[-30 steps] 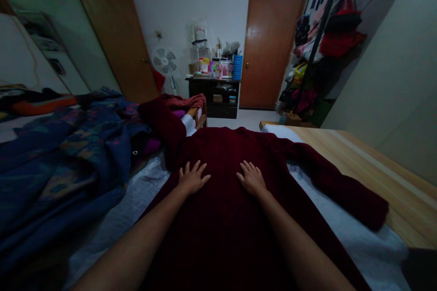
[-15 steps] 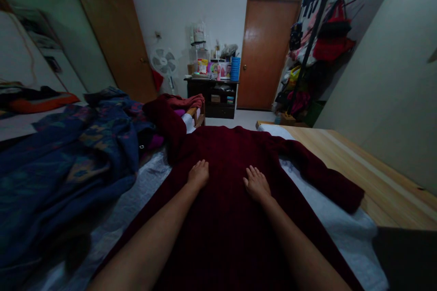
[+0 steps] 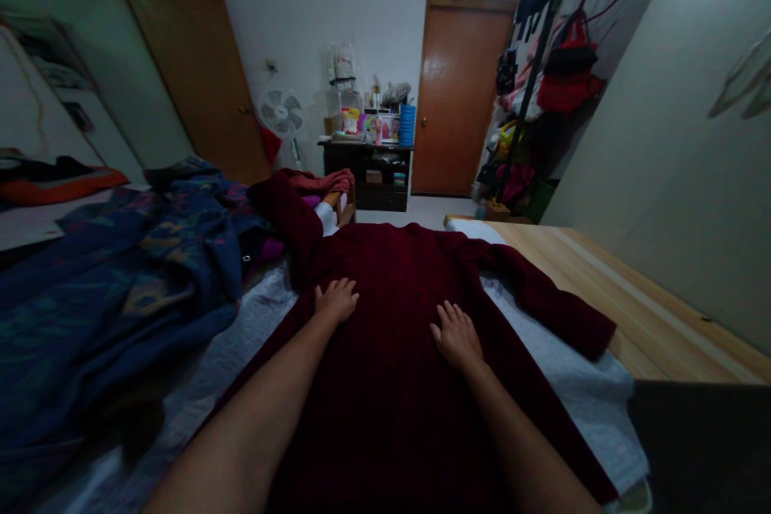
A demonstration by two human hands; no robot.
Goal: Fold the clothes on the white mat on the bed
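Observation:
A long dark red coat (image 3: 397,353) lies spread out in front of me, its collar end farthest away. One sleeve stretches to the right; the other bends up at the left beside a pile of clothes. My left hand (image 3: 337,301) rests flat on the left part of the coat's body, fingers spread. On the right part, my right hand (image 3: 456,335) lies palm down with its fingers apart. Neither hand grips the fabric. The coat's near end runs out of view between my forearms.
Under the coat is a pale sheet (image 3: 542,369). Blue patterned cloth (image 3: 132,289) is heaped at the left. A wooden board (image 3: 578,281) borders the right side. Beyond stand a fan (image 3: 282,112), a dark cabinet (image 3: 361,177) and a closed door (image 3: 458,96); bags (image 3: 569,84) hang at the right.
My left hand has shifted left over the coat, widening the space between my hands. My right hand has stayed nearly in place. The camera view has turned slightly to the right.

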